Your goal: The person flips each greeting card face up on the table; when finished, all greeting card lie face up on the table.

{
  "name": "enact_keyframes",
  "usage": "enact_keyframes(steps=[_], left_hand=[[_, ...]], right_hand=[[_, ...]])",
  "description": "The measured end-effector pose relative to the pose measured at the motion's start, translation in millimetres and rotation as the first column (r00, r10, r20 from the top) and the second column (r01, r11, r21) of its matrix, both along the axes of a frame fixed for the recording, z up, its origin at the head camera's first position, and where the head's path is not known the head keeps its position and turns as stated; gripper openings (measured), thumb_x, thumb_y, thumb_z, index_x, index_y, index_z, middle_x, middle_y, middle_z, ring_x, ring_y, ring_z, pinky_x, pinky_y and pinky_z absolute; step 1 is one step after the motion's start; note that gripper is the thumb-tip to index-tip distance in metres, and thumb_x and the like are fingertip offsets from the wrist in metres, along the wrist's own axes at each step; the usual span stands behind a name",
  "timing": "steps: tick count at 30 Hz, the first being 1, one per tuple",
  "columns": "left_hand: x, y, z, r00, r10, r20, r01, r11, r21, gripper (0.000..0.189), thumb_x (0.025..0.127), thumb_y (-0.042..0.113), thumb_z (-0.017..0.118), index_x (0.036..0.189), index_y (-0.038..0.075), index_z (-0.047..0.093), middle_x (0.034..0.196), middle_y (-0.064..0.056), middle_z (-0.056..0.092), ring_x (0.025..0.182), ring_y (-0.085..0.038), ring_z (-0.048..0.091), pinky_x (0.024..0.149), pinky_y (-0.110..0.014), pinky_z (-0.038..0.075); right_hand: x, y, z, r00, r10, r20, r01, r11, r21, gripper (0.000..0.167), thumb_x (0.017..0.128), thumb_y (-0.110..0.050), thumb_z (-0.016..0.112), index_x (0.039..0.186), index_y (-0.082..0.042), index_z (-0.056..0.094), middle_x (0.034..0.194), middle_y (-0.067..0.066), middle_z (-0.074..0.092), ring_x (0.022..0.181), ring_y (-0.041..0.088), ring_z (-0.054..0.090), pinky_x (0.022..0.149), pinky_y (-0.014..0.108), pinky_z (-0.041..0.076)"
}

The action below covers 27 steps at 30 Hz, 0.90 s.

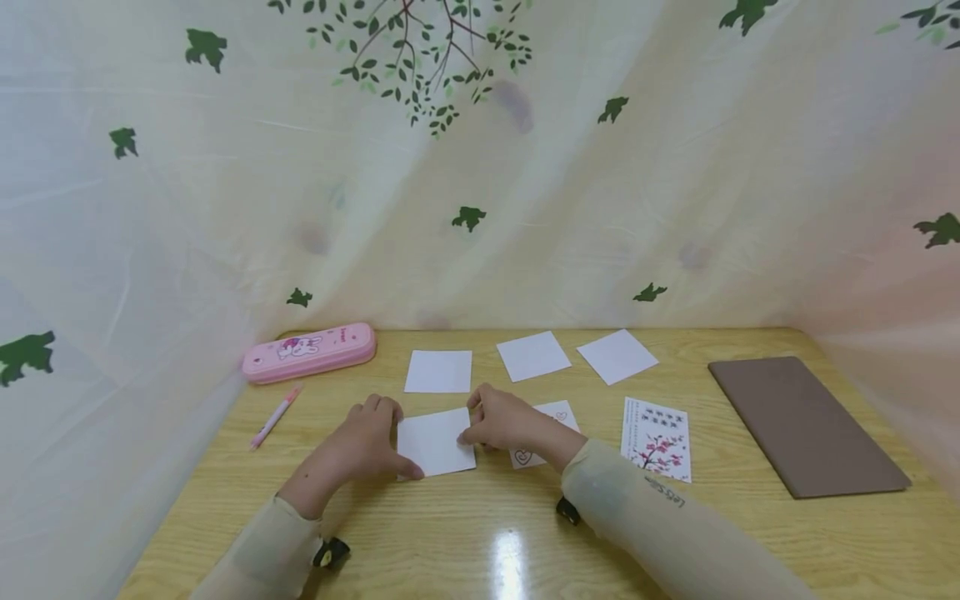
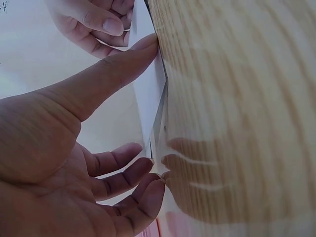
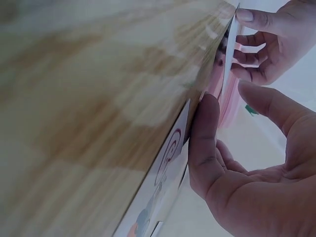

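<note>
Pale sleeves (image 1: 645, 508) lie nearest; beyond them, the left hand (image 1: 356, 442) and the right hand (image 1: 510, 421) grasp with the fingers (image 2: 133, 174) opposite ends of the white card (image 1: 431, 443), at the tabletop (image 1: 442, 533). Light, even pressure should keep its corners unbent.

Curtained-off desk-like work space, leaf-printed curtain (image 1: 555, 208), wood-grain tabletop (image 1: 420, 533), pink pencil case (image 1: 309, 353), pen (image 1: 275, 418)

Soft lt, glare on tbl (image 1: 450, 533), wrist pics dim
</note>
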<state>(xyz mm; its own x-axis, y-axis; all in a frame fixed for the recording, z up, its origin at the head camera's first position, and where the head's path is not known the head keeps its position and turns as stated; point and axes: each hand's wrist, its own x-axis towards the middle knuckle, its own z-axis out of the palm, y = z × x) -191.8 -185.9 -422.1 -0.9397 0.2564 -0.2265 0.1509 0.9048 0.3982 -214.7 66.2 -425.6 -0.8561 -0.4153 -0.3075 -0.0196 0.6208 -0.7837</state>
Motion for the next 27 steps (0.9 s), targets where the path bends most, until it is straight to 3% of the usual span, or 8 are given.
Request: enact_keyframes(steps=[5,14,19,27], left_hand=[[0.2,0.5,-0.9,1.0,0.003,-0.004,-0.003,1.0,0.002,0.094,0.065,0.049,0.102,0.131,0.002,0.056,0.126,-0.014,0.057,0.112,-0.033,0.053,0.103,-0.054,0.053],[-1.3,2.3,-0.4,0.999,0.04,0.017,-0.041,0.998,0.044,0.092,0.067,0.045,0.102,0.133,0.002,0.055,0.114,-0.009,0.061,0.104,-0.027,0.055,0.094,-0.047,0.055],[-1.0,4.9,2.0,0.997,0.068,0.028,-0.07,0.993,0.097,0.081,0.074,0.035,0.1,0.134,-0.001,0.057,0.104,-0.008,0.064,0.089,-0.021,0.056,0.081,-0.038,0.054],[0.6,8.4,2.4,0.994,0.103,0.017,-0.105,0.977,0.186,0.061,0.09,0.02,0.088,0.137,-0.003,0.057,0.105,-0.008,0.064,0.088,-0.018,0.057,0.077,-0.033,0.052]], right_hand=[[1.4,0.1,-1.5,1.0,-0.011,0.001,0.011,0.999,-0.041,0.049,0.094,-0.014,0.08,0.131,-0.002,0.049,0.091,0.005,0.068,0.073,0.018,0.069,0.067,0.025,0.053],[2.2,-0.2,-1.6,0.999,-0.033,0.018,0.034,0.996,-0.082,0.042,0.097,-0.009,0.075,0.128,-0.003,0.047,0.091,0.009,0.065,0.071,0.02,0.07,0.067,0.031,0.062],[3.6,-2.0,-1.2,0.998,-0.06,0.019,0.061,0.993,-0.105,0.034,0.1,-0.005,0.071,0.124,-0.003,0.048,0.093,0.01,0.061,0.071,0.02,0.071,0.064,0.031,0.063],[4.7,-0.4,-2.5,0.995,-0.093,0.038,0.099,0.98,-0.176,0.027,0.103,-0.002,0.064,0.123,-0.001,0.046,0.096,0.014,0.062,0.071,0.021,0.072,0.065,0.033,0.066]])
